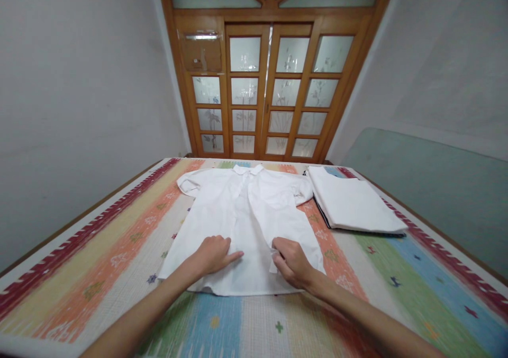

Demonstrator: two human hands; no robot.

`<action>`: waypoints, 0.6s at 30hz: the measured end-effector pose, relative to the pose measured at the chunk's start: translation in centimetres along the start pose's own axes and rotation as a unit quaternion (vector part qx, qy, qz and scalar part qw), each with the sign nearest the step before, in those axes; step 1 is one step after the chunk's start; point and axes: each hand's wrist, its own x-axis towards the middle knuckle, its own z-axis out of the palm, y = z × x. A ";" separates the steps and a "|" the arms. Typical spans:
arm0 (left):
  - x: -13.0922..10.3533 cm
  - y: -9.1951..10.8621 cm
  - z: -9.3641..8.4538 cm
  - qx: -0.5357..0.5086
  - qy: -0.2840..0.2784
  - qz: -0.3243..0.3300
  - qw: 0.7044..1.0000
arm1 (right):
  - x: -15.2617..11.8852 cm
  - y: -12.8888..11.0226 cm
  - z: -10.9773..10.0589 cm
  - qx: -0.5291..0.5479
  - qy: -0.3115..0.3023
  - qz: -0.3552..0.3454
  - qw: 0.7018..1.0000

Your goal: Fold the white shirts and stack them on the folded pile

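Note:
A white short-sleeved shirt [246, 262] lies spread on a patterned cloth, its collar at the far end and its front unfastened. My right hand [293, 260] is closed on the lower part of the shirt's right front edge, and a bit of the fabric hangs below the fingers. On the lower left front of the shirt rests my left hand [218, 253], its thumb stretched out apart from the fingers. Those fingers are partly hidden, and no cloth shows gripped between thumb and fingers.
A stack of folded clothes [355, 202], white on top with dark edges beneath, sits right of the shirt. The striped cloth [115, 252] covers the table. Wooden glazed doors [264, 90] stand beyond, and a pale green panel [428, 183] leans along the right side.

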 end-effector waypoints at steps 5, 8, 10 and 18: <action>3.7 0.0 0.4 0.001 -0.033 -0.112 0.993 | 0.5 -1.4 0.5 0.062 0.021 -0.050 0.997; 5.1 -0.5 0.4 -0.020 -0.065 -0.098 0.993 | 0.6 -2.1 1.4 0.054 0.001 -0.067 0.996; 5.7 -1.0 0.0 -0.032 -0.073 -0.076 0.994 | 0.6 -2.1 1.9 0.050 0.001 -0.073 0.996; 6.6 0.6 -0.7 -0.096 -0.048 0.048 0.993 | 0.4 -1.6 3.2 0.085 0.018 -0.075 0.993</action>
